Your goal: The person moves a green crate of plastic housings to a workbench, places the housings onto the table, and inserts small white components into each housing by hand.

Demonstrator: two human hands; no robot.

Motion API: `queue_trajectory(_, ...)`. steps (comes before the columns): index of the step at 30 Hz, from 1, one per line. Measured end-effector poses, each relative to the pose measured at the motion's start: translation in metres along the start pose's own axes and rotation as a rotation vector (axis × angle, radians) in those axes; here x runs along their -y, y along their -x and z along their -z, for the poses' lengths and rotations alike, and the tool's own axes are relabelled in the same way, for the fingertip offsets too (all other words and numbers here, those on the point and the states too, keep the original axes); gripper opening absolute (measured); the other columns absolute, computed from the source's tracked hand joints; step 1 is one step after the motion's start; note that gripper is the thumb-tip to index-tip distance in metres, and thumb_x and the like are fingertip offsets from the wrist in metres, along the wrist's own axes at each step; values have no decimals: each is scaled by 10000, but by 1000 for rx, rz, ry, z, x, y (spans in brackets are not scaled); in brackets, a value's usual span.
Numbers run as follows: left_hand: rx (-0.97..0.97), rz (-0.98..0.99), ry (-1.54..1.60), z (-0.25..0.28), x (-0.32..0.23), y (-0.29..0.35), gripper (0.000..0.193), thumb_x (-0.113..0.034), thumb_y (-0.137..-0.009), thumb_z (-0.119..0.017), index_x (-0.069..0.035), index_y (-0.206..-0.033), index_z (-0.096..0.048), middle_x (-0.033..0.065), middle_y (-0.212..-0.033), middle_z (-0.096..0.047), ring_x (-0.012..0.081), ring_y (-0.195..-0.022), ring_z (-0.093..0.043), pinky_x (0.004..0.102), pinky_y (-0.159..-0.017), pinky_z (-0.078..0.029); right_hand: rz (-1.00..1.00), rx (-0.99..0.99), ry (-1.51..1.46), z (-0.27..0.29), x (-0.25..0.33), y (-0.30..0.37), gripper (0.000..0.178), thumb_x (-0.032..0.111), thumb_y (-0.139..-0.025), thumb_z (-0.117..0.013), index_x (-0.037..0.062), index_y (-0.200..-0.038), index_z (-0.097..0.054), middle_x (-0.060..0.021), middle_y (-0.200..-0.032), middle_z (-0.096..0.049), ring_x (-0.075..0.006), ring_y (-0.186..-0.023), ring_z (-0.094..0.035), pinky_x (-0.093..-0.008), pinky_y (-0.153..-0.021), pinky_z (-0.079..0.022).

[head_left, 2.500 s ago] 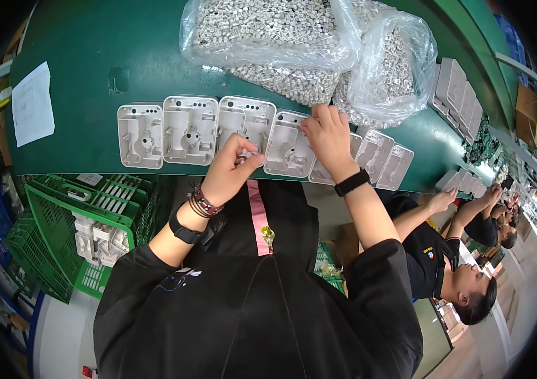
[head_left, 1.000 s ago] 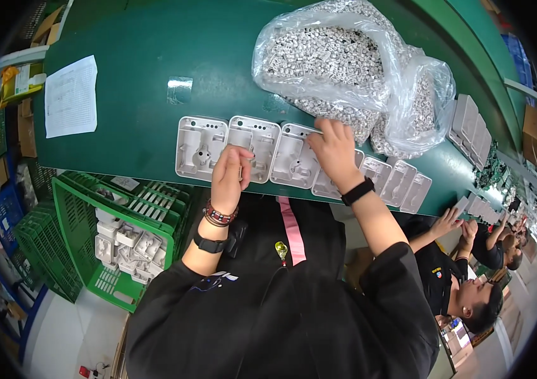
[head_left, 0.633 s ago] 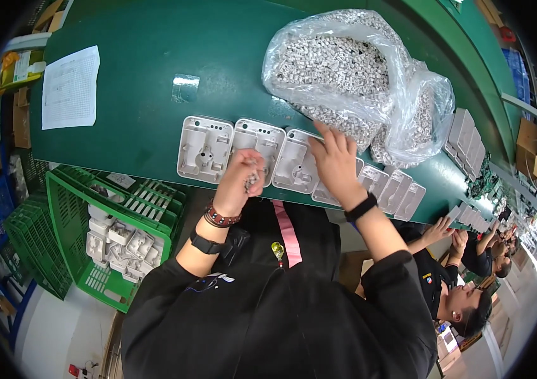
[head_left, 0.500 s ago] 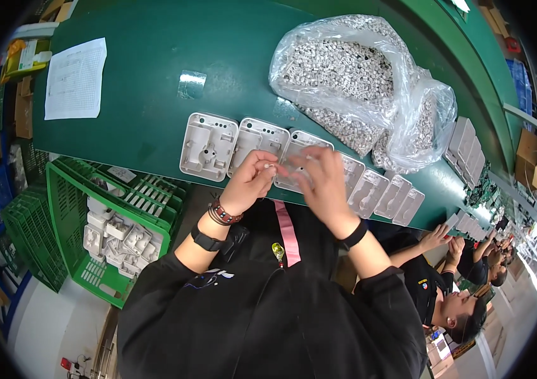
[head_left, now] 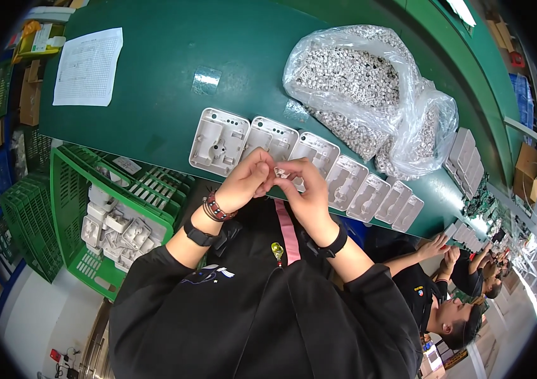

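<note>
My two hands are close together over the table's near edge, in front of the row of light-grey plastic housings. A small whitish plastic part (head_left: 281, 172) shows between the thumb and fingers of my right hand (head_left: 308, 192). My left hand (head_left: 245, 181) is closed beside it, its fingertips pinched; whatever they hold is hidden. Behind my hands stand open housings, among them the leftmost housing (head_left: 219, 142), a second housing (head_left: 269, 138) partly covered by my fingers, and a third housing (head_left: 314, 151) beyond my right hand.
Clear plastic bags (head_left: 350, 76) full of small whitish parts lie at the back right of the green table (head_left: 154, 82). A printed sheet (head_left: 88, 66) lies far left. Below left, a green crate (head_left: 91, 268) holds more grey parts. Co-workers (head_left: 448, 309) sit to the right.
My right hand has come down and left from above the housings to meet my left hand, and the small whitish part now shows in its fingers. The view has shifted slightly.
</note>
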State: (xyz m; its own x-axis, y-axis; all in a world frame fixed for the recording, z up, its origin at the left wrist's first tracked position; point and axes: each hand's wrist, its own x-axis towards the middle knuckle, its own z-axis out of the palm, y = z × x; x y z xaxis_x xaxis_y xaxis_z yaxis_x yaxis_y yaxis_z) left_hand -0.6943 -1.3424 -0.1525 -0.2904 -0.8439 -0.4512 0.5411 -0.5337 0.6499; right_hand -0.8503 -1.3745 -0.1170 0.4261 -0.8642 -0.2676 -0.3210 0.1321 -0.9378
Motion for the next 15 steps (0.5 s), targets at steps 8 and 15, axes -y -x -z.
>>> queue_trajectory(8, 172, 229, 29, 8, -11, 2, 166, -228, -959, -392, -70, -920, -426, -37, -624, -393, 34, -470, -296, 183, -420, -225, 321, -113, 293, 1, -2, -3, 263, 52, -684, -686, 27, -910, -553, -91, -860, -534, -267, -751, -548, -314, -650, -453)
queue_trajectory(15, 194, 434, 273, 19, -15, 7, 184, -226, -967, -362, -86, -875, -438, -48, -564, -321, 31, -451, -263, 181, -405, -196, 369, 134, 380, 4, 4, -10, 191, 45, -679, -647, 38, -844, -553, -73, -829, -531, -249, -785, -557, -306, -661, -461)
